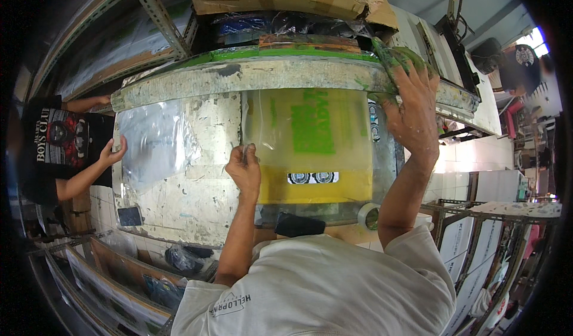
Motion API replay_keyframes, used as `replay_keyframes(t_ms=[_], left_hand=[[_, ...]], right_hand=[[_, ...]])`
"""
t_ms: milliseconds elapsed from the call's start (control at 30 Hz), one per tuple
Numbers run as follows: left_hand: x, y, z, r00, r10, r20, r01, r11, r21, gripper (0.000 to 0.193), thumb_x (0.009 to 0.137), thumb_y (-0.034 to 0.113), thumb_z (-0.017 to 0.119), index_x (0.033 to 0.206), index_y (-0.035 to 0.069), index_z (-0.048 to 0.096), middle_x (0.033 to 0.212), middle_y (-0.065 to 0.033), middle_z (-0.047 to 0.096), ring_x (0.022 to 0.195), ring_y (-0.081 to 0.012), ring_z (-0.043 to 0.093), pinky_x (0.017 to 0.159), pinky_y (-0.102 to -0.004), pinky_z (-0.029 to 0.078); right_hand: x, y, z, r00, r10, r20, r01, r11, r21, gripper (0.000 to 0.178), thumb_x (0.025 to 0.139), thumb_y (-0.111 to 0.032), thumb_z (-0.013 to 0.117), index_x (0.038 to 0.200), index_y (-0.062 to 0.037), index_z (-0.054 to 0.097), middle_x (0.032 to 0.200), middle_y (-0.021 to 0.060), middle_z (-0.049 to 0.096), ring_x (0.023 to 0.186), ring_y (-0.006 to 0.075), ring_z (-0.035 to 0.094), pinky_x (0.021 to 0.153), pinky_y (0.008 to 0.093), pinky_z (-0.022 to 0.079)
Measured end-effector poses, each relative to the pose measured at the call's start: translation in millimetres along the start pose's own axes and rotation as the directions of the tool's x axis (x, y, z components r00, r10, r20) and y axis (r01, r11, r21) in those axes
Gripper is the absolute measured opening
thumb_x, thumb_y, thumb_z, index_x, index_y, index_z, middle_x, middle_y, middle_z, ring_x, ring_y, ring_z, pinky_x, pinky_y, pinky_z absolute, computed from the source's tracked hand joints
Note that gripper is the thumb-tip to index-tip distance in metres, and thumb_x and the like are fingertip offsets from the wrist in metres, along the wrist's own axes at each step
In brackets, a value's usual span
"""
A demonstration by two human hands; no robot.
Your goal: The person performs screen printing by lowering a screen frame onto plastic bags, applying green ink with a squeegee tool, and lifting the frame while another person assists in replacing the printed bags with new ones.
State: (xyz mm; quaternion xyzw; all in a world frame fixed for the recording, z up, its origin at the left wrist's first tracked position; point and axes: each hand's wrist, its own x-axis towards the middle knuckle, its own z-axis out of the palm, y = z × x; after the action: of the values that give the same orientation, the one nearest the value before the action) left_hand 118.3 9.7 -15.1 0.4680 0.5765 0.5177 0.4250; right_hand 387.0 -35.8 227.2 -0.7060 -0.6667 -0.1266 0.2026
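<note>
A translucent plastic sheet (310, 127) with green printed lettering lies over a yellow base (271, 187) on the worktable. My left hand (245, 164) pinches the left edge of this sheet between thumb and fingers. Across the far side of the table runs a long, ink-stained screen-printing frame (256, 76), tilted up, with green ink along its upper edge. Green-smeared, my right hand (412, 109) grips the frame near its right end, the fingers reaching over the edge. What lies under those fingers is partly hidden.
At the left, a person (65, 151) in a black shirt stands by clear plastic sheets (152, 139). A tape roll (369, 215) and a dark phone-like object (299, 224) lie along the near edge. Behind the frame sits a cardboard box (286, 0); metal racks (459, 234) flank both sides.
</note>
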Motion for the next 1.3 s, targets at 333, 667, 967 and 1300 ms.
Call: replay_keyframes(t_ms=[333, 667, 967, 1300], left_hand=[[73, -24, -129, 0.942, 0.075, -0.327, -0.093, 0.995, -0.041, 0.010, 0.088, 0.010, 0.062, 0.086, 0.000, 0.059, 0.074, -0.0054, 0.062, 0.056, -0.0092, 0.054, 0.049, -0.0202, 0.039], [104, -64, -298, 0.337, 0.775, -0.534, 0.211, 0.490, 0.846, 0.050, 0.086, 0.036, 0.064, 0.108, -0.008, 0.057, 0.101, -0.0240, 0.060, 0.092, -0.0383, 0.056, 0.084, -0.0455, 0.042], [92, -52, -192, 0.806, 0.584, -0.093, -0.188, 0.402, 0.896, 0.020, 0.078, 0.014, 0.068, 0.097, 0.008, 0.068, 0.098, -0.0090, 0.064, 0.095, -0.0284, 0.058, 0.078, -0.0389, 0.044], [128, -72, -217, 0.867, 0.383, -0.320, -0.066, 0.724, 0.687, 0.005, 0.076, 0.008, 0.067, 0.079, 0.004, 0.067, 0.081, -0.0105, 0.062, 0.070, -0.0257, 0.060, 0.065, -0.0345, 0.046]], right_hand=[[-6, 1, 5, 1.000, -0.002, -0.019, 0.000, 0.997, -0.082, 0.052, 0.070, -0.008, 0.065, 0.120, -0.0009, 0.052, 0.125, 0.0230, 0.051, 0.123, 0.0426, 0.038, 0.106, 0.0551, 0.019], [-11, 6, 8, 0.999, 0.018, 0.030, -0.015, 0.995, -0.102, 0.054, 0.075, -0.006, 0.061, 0.127, 0.0011, 0.048, 0.134, 0.0229, 0.044, 0.132, 0.0405, 0.032, 0.110, 0.0563, 0.012], [-12, 8, 10, 1.000, -0.021, -0.003, 0.021, 0.997, -0.080, 0.055, 0.074, -0.006, 0.061, 0.127, -0.0004, 0.048, 0.134, 0.0215, 0.045, 0.130, 0.0388, 0.033, 0.110, 0.0544, 0.013], [-9, 9, 12, 0.997, -0.065, -0.049, 0.062, 0.995, -0.076, 0.053, 0.074, -0.008, 0.061, 0.125, -0.0001, 0.049, 0.131, 0.0207, 0.047, 0.128, 0.0388, 0.036, 0.109, 0.0565, 0.014]])
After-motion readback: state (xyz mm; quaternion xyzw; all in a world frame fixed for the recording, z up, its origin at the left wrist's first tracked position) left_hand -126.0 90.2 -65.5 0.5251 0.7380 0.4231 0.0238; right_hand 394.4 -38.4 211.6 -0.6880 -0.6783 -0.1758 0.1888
